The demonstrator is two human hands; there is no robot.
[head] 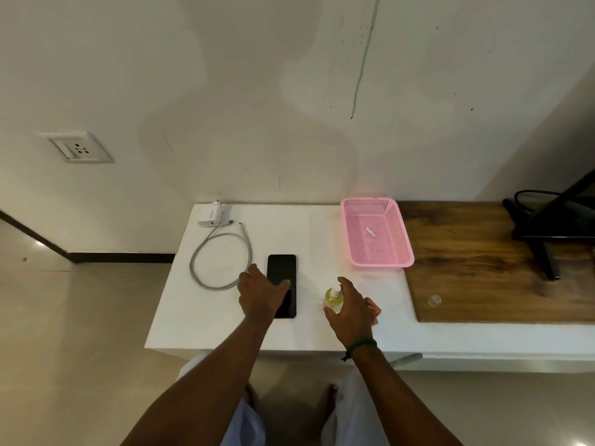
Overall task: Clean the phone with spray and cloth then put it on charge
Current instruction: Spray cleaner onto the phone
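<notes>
A black phone (282, 268) lies flat, screen up, on the white table (199, 317). My left hand (260, 292) rests over its lower half, thumb on the screen and fingers at its left edge. To the right stands a small spray bottle (333, 299) with yellow-green liquid and a white nozzle. My right hand (352, 312) wraps around it, index finger over the nozzle top. A pinkish scrap (375, 312), perhaps the cloth, peeks out beside that hand. A white charger plug (212, 215) and its looped grey cable (222, 259) lie at the table's back left.
A pink mesh basket (381, 263) holding a small white item sits at the back right. Beyond it lies a wooden top (483, 268) with a clear cap (434, 300) and black furniture (553, 220). A wall socket (79, 148) is at the left.
</notes>
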